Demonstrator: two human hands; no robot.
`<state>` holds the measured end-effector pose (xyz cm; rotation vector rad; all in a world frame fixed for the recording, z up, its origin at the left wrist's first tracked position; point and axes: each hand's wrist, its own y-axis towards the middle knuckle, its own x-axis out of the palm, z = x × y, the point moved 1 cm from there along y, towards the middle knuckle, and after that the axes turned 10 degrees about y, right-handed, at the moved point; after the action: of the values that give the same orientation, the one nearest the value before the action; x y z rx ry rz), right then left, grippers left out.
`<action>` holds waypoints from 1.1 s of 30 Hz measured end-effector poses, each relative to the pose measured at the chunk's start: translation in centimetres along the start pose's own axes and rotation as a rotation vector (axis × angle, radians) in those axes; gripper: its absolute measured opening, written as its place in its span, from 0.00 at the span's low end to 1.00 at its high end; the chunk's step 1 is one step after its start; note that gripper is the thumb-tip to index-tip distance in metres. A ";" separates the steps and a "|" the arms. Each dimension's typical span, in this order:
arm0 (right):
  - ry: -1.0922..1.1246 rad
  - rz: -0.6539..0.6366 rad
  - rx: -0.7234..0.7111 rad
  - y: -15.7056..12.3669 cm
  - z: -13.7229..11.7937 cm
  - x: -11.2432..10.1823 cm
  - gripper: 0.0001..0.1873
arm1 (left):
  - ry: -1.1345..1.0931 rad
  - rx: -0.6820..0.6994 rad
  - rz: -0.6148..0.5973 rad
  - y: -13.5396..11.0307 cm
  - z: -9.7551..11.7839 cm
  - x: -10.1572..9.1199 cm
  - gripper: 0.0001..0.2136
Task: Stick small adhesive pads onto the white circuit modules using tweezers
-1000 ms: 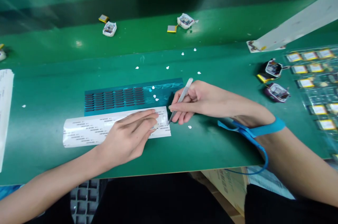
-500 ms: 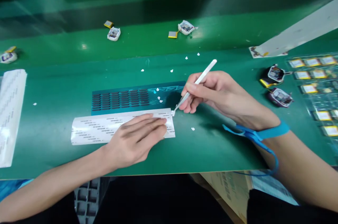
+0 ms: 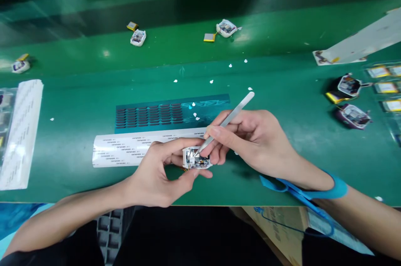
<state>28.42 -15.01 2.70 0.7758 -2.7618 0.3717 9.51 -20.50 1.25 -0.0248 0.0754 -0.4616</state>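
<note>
My left hand [image 3: 171, 170] is closed around a small white device housing [image 3: 196, 158], its open side with circuitry facing up. In my right hand [image 3: 247, 138] a pair of metal tweezers [image 3: 234, 111] is pinched like a pen, the tips reaching into the housing. A small white piece [image 3: 191, 158] lies inside at the tips; whether they grip it I cannot tell. Under and behind my hands lie a printed white backing sheet [image 3: 115, 151] and a blue-green sheet [image 3: 150, 115] with rows of dark strips.
White housings with yellow-edged batteries [image 3: 138, 37] [image 3: 226, 28] [image 3: 20, 65] stand towards the back. A black housing [image 3: 349, 85] and a purple one [image 3: 354, 116] sit right, near a white post [image 3: 360, 46] and batteries [image 3: 387, 87]. Another printed sheet [image 3: 23, 132] lies left. Small white tabs [image 3: 211, 82] are scattered about.
My left hand has left the printed sheet and now holds up a white device housing. My right hand has brought the tweezers from the sheet's edge into the housing.
</note>
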 end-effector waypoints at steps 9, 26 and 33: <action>-0.033 0.073 -0.030 0.1 0.3 0.0 0.15 | 0.023 0.008 0.041 -0.1 -0.1 0.4 0.20; -0.063 0.056 -0.028 -0.1 0.4 -0.1 0.16 | 0.049 0.024 0.054 -0.2 -0.2 0.5 0.20; -0.080 0.159 -0.219 -0.6 -0.1 0.3 0.08 | 0.114 -0.017 0.063 -0.4 0.1 0.1 0.13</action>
<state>28.55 -15.61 2.99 0.5301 -2.8839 0.0657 9.45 -20.89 1.37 -0.0126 0.1916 -0.3995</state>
